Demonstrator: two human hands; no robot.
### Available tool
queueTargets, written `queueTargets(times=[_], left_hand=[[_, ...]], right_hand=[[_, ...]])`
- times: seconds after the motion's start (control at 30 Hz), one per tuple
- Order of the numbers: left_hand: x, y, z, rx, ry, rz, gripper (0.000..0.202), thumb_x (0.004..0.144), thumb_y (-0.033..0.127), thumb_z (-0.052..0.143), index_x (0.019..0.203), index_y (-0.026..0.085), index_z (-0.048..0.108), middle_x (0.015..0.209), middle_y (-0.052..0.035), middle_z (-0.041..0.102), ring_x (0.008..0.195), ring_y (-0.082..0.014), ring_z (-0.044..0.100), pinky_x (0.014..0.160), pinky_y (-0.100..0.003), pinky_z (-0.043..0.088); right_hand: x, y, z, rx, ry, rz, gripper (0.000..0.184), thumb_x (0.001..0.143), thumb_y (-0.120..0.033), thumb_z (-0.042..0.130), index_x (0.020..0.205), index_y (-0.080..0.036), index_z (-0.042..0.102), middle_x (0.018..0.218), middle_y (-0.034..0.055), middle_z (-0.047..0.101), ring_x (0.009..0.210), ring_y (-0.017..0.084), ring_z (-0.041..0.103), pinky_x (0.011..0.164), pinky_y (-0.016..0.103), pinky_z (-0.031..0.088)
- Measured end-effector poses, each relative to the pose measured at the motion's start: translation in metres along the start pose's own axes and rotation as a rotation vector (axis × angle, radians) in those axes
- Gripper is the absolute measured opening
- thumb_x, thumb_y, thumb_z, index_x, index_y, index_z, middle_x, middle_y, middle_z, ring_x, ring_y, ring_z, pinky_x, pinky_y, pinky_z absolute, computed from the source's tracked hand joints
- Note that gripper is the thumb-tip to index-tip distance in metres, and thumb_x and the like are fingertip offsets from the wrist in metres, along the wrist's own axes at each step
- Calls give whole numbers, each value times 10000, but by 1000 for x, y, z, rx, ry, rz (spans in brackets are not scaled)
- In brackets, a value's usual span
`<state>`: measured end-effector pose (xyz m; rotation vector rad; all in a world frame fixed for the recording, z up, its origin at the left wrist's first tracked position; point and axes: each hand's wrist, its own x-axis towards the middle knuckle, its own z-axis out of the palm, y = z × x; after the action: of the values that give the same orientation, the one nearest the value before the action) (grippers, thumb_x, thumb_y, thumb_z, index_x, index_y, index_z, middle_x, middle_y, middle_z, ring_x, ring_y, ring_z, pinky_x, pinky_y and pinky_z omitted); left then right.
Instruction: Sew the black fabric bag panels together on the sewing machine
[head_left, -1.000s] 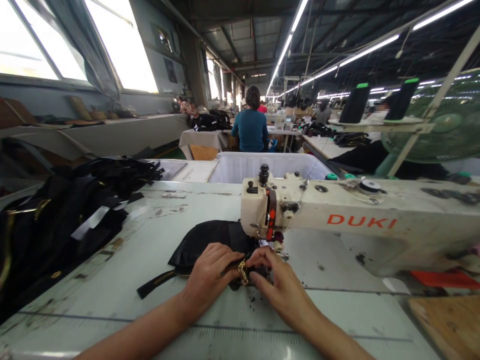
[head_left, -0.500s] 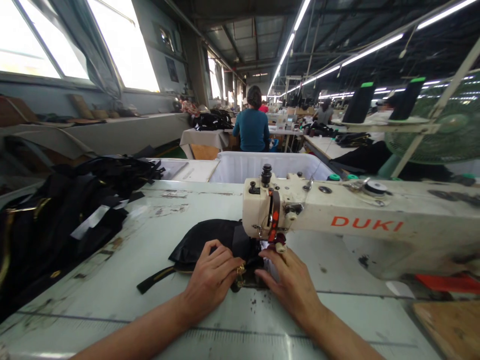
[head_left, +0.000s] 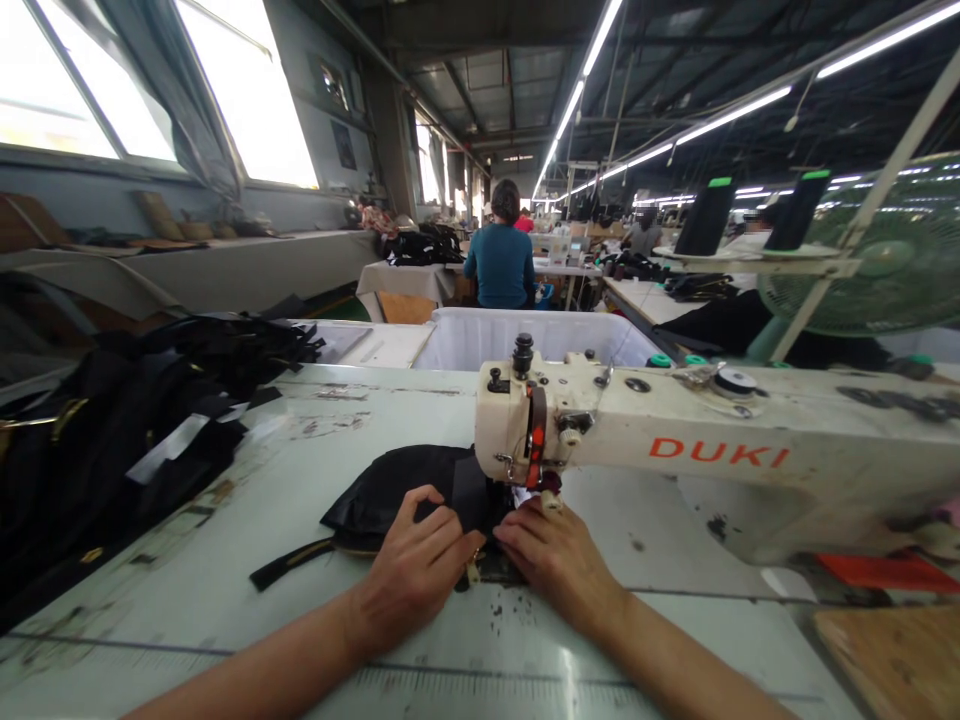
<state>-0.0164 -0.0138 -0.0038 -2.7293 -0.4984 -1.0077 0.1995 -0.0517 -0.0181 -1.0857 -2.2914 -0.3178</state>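
A black fabric piece (head_left: 390, 490) with a zipper strip lies on the pale green sewing table (head_left: 300, 560), under the head of a cream DUKI sewing machine (head_left: 675, 455). My left hand (head_left: 412, 570) rests on the fabric with fingers curled down on it, a small gold zipper pull (head_left: 472, 572) beside its thumb. My right hand (head_left: 555, 560) presses flat on the fabric just below the needle area, fingers reaching toward the presser foot (head_left: 536, 495).
A heap of black pieces (head_left: 135, 420) fills the table's left side. A white plastic bin (head_left: 540, 335) stands behind the machine. A green fan (head_left: 885, 260) is at the right. A person in a teal top (head_left: 501, 260) sits further back.
Both hands moved forward from pinching the gold zipper pull to pressing the fabric toward the needle. The fabric has shifted slightly under the machine head.
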Motion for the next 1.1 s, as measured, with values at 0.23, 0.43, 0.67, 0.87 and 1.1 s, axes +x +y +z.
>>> queueTargets(times=[0.23, 0.43, 0.67, 0.87, 1.1], left_hand=[[1, 1, -3, 69, -240, 174, 151, 955, 64, 479, 930, 120, 616, 736, -15, 578, 737, -163, 533, 853, -420, 425], [7, -3, -4, -152, -404, -20, 108, 956, 236, 536, 924, 178, 621, 798, -23, 582, 777, -191, 538, 682, -327, 438], [-9, 14, 2, -13, -306, 130, 136, 957, 154, 522, 1010, 106, 638, 834, -50, 605, 837, -207, 546, 847, -394, 449], [-12, 26, -20, -104, -448, -125, 331, 991, 281, 438, 1256, 140, 579, 1078, -108, 589, 1009, -255, 539, 866, -409, 487], [-6, 12, 0, -333, -342, -350, 193, 940, 351, 578, 957, 229, 727, 968, -26, 645, 841, -156, 627, 761, -253, 521]], right_hand=[[3, 8, -9, -102, -173, -354, 211, 939, -37, 432, 984, -94, 631, 888, 98, 679, 818, 216, 593, 734, 361, 457], [2, 7, -13, -111, -277, -364, 169, 934, -54, 465, 949, -105, 625, 833, 65, 635, 822, 213, 565, 739, 347, 451], [-4, 5, -15, -56, -337, -278, 198, 970, -82, 429, 1038, -113, 613, 905, 80, 631, 887, 221, 559, 772, 353, 440], [-11, 10, -18, 65, -356, -134, 278, 959, -136, 480, 1219, -156, 578, 1107, 78, 631, 1007, 205, 538, 879, 341, 432], [-15, 12, -17, 227, -323, 15, 322, 877, -144, 557, 1180, -217, 639, 1179, 33, 602, 1089, 196, 494, 987, 359, 395]])
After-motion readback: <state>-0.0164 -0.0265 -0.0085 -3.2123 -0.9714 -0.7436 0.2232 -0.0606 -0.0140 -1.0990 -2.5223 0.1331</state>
